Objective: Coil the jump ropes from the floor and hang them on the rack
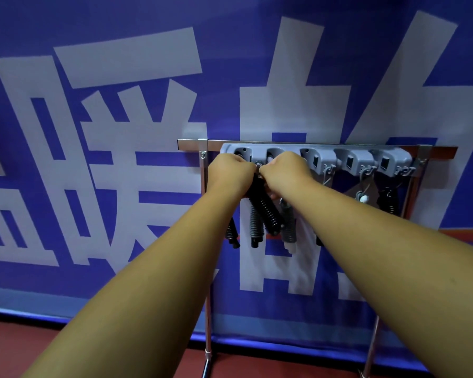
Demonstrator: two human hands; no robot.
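Observation:
A grey plastic rack with several clamp slots and small hooks is fixed to a metal frame at the wall. Both hands are raised to its left end. My left hand and my right hand are curled side by side at a hook between the first two slots, pinching a jump rope there. Its black ribbed handles and grey ribbed handles dangle below my hands. The rope itself is hidden behind my fingers. Another black rope bundle hangs from a hook at the right end.
The metal frame stands on thin chrome legs on a red floor. Behind it hangs a blue banner with large pale characters. A white-tipped piece hangs from a hook right of centre.

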